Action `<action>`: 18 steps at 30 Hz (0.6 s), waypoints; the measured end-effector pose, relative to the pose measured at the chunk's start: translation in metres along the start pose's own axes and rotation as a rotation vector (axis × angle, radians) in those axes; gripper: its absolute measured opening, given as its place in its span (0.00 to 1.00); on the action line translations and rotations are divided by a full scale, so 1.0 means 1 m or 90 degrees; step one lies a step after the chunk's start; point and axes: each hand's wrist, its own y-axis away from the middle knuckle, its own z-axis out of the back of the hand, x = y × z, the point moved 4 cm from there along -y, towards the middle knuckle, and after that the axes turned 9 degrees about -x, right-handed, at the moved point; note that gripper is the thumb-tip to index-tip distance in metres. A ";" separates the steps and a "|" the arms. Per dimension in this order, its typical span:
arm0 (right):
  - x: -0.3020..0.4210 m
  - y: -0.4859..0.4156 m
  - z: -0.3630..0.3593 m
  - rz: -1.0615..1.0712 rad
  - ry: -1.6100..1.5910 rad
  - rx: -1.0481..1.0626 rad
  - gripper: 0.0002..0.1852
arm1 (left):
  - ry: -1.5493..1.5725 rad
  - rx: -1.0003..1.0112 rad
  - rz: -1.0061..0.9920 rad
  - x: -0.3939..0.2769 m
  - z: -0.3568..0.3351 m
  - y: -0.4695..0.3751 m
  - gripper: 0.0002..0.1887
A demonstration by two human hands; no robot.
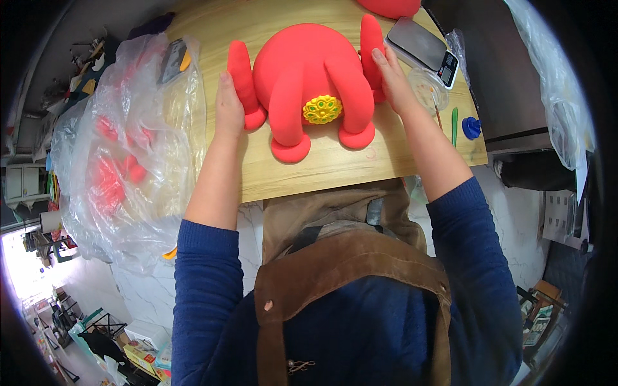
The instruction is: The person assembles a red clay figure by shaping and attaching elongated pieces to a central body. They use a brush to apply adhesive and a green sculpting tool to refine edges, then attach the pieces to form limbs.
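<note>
A red modelled figure (309, 53) with a smooth dome-shaped body stands on the wooden tabletop (309, 178). Its thick curved limbs end in flat round discs. A gold flower-shaped medallion (322, 110) with green dots sits low on its front, between the two front limbs. My left hand (229, 103) lies along the outside of the left outer limb (244, 82). On the other side, my right hand (395, 79) holds the right outer limb (372, 53), thumb in front. The fingers of my left hand are largely hidden.
Right of the figure are a digital scale (417, 43), a clear plastic tub (428, 91) with a thin brush, a green modelling tool (454, 126) and a blue plastic piece (471, 128). Clear plastic sheeting (140, 212) covers red lumps at left. Another red piece (393, 6) sits at the far edge.
</note>
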 end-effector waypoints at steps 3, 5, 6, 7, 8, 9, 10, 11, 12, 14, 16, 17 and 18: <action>0.003 -0.001 0.002 0.005 0.061 -0.005 0.30 | -0.060 -0.029 -0.068 -0.004 -0.001 -0.002 0.34; 0.004 -0.003 0.007 0.006 0.092 -0.016 0.29 | -0.092 -0.034 -0.094 -0.004 0.001 -0.007 0.34; 0.004 -0.007 0.010 0.011 0.087 -0.025 0.26 | -0.096 -0.022 -0.088 -0.003 0.002 -0.009 0.34; 0.003 -0.010 0.012 0.028 0.073 -0.011 0.23 | -0.111 -0.026 -0.061 0.000 0.005 -0.010 0.34; 0.000 -0.014 0.015 0.022 0.076 -0.025 0.23 | -0.088 -0.005 -0.069 0.000 0.004 -0.010 0.34; -0.003 -0.017 0.016 0.020 0.081 -0.023 0.25 | -0.074 0.001 -0.058 0.001 0.004 -0.010 0.33; -0.007 -0.020 0.017 0.016 0.080 -0.010 0.28 | -0.056 0.011 -0.062 0.001 0.004 -0.010 0.33; -0.010 -0.021 0.018 0.012 0.079 0.004 0.31 | -0.047 -0.002 -0.042 0.003 0.004 -0.010 0.33; -0.013 -0.022 0.019 0.013 0.079 0.005 0.30 | -0.037 -0.012 -0.039 0.003 0.003 -0.010 0.33; -0.016 -0.023 0.021 0.017 0.078 0.006 0.29 | -0.039 -0.017 -0.052 0.000 0.002 -0.009 0.32; -0.017 -0.024 0.021 0.020 0.066 0.024 0.28 | -0.074 -0.032 -0.055 -0.003 0.000 -0.010 0.32; -0.018 -0.024 0.021 0.020 0.060 0.033 0.28 | -0.073 -0.008 -0.087 -0.006 -0.002 -0.008 0.32; -0.018 -0.024 0.021 0.018 0.054 0.028 0.28 | -0.085 -0.007 -0.090 -0.006 -0.002 -0.007 0.33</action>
